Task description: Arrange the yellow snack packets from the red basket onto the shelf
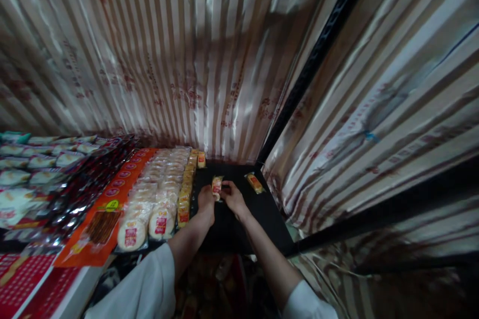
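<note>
A small clear-wrapped snack cake [216, 187] with a red label is held upright between my two hands, over the black shelf board [234, 229]. My left hand [206, 203] closes on its left side, and my right hand [235, 199] pinches the right side with its fingertips. Just left of my left hand runs a row of small yellow-wrapped cakes [183, 204]. Another wrapped cake [255, 183] with an orange-red label lies alone to the right, towards the back of the board.
Rows of round wrapped cakes [161, 222], an orange snack bag [101, 219] and dark shiny packets [88, 184] fill the left. A black metal post [310, 67] rises at the back right corner. Striped sheeting [194, 60] hangs behind. Below the board, more packages lie in shadow.
</note>
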The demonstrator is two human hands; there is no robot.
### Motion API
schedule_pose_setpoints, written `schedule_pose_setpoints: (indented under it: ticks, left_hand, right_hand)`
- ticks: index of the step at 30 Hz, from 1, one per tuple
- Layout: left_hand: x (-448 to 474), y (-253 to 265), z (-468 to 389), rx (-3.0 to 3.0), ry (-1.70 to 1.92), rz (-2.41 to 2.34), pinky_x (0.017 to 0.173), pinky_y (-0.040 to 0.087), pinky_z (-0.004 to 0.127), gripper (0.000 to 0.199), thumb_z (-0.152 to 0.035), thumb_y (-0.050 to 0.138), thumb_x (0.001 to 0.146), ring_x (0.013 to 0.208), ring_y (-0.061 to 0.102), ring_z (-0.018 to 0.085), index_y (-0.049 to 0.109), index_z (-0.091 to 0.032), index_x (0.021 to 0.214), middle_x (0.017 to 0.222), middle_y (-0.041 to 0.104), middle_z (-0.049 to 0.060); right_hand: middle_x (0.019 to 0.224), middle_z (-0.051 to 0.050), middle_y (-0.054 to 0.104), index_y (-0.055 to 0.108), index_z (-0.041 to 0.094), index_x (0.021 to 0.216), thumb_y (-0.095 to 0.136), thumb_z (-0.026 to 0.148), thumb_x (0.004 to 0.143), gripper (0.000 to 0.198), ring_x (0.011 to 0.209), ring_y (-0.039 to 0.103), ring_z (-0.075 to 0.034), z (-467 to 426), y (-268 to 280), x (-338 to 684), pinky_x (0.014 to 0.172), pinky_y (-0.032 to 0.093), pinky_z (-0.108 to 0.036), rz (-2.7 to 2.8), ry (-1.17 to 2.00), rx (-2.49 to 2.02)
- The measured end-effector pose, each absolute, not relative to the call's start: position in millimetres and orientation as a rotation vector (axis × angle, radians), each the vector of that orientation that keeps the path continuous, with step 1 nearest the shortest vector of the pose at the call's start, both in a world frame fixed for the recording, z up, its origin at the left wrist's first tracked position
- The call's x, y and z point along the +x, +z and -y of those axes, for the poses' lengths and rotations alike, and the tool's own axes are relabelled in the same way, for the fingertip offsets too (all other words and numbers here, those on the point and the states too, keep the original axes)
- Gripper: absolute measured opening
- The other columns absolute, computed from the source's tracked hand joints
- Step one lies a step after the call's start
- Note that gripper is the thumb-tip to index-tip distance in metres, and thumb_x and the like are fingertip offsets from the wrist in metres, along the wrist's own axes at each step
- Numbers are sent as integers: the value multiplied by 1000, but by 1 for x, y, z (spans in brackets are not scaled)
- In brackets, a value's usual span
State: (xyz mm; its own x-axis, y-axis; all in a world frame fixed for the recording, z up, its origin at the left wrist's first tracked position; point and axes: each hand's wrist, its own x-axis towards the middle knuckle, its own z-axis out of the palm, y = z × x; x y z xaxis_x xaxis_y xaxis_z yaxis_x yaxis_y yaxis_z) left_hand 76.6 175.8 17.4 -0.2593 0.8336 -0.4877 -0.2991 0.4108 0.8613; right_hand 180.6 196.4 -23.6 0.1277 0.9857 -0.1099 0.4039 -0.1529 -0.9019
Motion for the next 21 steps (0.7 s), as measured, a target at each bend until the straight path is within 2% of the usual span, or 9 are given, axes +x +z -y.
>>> schedule_pose_setpoints:
  ticks: [4,12,21]
  left_hand:
    - [72,18,-191,622,1224,-1452,91,45,27,29,-18,42,85,109,57,17,56,-16,110,118,61,9]
    - [67,15,-218,598,1252,-1357,98,42,31,34,-27,40,89,120,50,18,52,-20,120,132,53,8]
    - [62,8,-246,613,1265,-1374,94,44,29,30,-28,42,90,110,58,17,57,-19,113,119,62,8]
  right_hand:
    - [81,3,65,55,25,103,58,25,73,30,71,62,-14,-224,-27,163,67,47,-26,1388,883,-1688]
    - [83,1,64,54,22,104,55,23,74,30,78,62,-15,-282,-29,131,78,48,-29,1465,688,-1604]
    - [89,-2,64,55,20,103,53,24,77,27,82,61,-16,-306,-44,116,79,48,-29,1451,699,-1634]
